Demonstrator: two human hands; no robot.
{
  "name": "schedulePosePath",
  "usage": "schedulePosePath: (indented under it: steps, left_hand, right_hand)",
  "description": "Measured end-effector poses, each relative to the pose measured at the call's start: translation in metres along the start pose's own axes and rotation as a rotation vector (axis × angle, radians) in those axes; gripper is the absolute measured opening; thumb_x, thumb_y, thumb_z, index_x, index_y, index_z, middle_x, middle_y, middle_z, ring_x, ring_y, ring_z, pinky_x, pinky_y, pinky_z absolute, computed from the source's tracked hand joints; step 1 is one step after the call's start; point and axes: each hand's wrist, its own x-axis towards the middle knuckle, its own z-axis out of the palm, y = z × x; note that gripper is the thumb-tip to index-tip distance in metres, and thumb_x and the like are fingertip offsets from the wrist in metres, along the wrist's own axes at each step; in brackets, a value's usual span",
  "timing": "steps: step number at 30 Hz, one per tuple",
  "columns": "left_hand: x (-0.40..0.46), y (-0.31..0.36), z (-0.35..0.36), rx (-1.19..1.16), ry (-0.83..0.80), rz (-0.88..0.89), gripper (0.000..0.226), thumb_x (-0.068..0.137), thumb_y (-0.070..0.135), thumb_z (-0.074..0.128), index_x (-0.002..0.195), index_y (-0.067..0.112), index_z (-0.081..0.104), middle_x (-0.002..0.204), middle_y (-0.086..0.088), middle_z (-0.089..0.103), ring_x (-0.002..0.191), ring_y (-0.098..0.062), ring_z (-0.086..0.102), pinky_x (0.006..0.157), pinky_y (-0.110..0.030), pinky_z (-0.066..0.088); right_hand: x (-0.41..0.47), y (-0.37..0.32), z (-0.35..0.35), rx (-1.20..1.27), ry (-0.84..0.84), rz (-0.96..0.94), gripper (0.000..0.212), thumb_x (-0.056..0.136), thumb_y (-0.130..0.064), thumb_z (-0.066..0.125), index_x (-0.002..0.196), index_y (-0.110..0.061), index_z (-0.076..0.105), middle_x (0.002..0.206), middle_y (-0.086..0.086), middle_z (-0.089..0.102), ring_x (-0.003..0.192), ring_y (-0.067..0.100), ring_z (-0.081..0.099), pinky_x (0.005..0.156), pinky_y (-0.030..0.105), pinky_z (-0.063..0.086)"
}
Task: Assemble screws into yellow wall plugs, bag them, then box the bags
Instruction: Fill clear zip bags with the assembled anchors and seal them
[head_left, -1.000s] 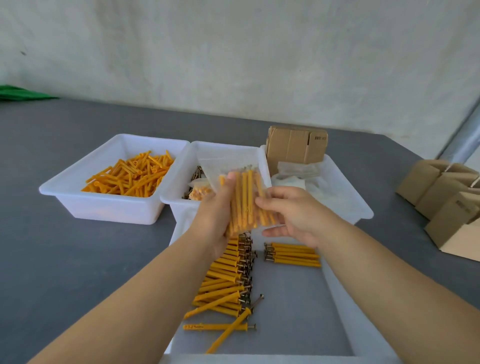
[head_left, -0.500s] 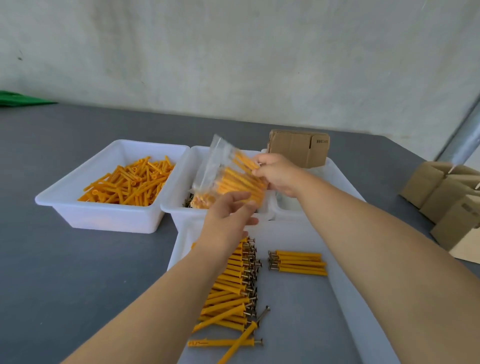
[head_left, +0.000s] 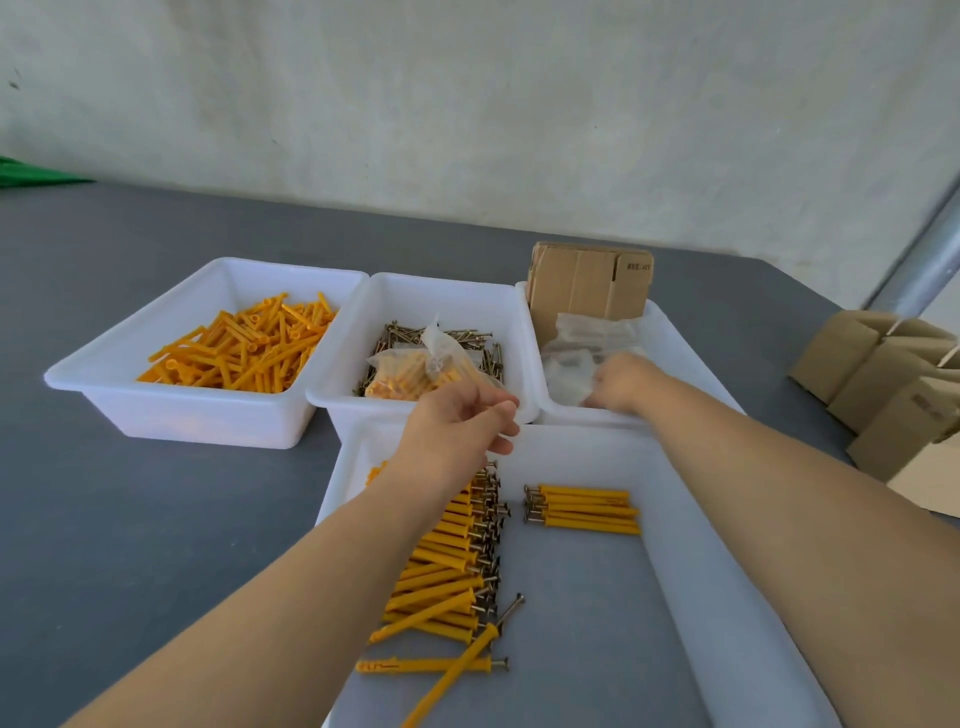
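Note:
A filled clear bag of yellow plugs (head_left: 415, 370) lies on the loose screws (head_left: 470, 338) in the middle white bin (head_left: 447, 285). My left hand (head_left: 457, 418) hovers just in front of that bag, fingers loosely curled, with nothing plainly gripped. My right hand (head_left: 618, 382) reaches into the right bin (head_left: 672, 335) and touches the pile of empty clear bags (head_left: 587, 332); it is blurred. The front tray (head_left: 727, 571) holds a long row of assembled plugs with screws (head_left: 447, 551) and a small separate bundle (head_left: 582, 510).
A white bin of bare yellow plugs (head_left: 234, 353) stands at the left. Flat cardboard box blanks (head_left: 587, 286) lean at the back of the right bin. Several folded cardboard boxes (head_left: 883, 374) sit at the table's right edge. Something green (head_left: 31, 174) lies far left.
The filled bag went from both hands down onto the screws in the middle bin. My right hand let it go and moved right into the bin of empty bags.

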Motion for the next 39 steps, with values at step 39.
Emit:
schedulePosePath:
  steps: [39]
  left_hand:
    - [-0.013, -0.004, 0.000, -0.080, -0.185, -0.020, 0.033, 0.076, 0.007, 0.081, 0.106, 0.011, 0.067, 0.086, -0.011, 0.069, 0.079, -0.018, 0.070, 0.082, -0.043, 0.058]
  right_hand:
    - [-0.145, 0.022, 0.044, 1.221, 0.478, -0.520, 0.019, 0.089, -0.016, 0.074, 0.098, -0.033, 0.077, 0.097, -0.010, 0.076, 0.089, 0.011, 0.072, 0.080, 0.025, 0.057]
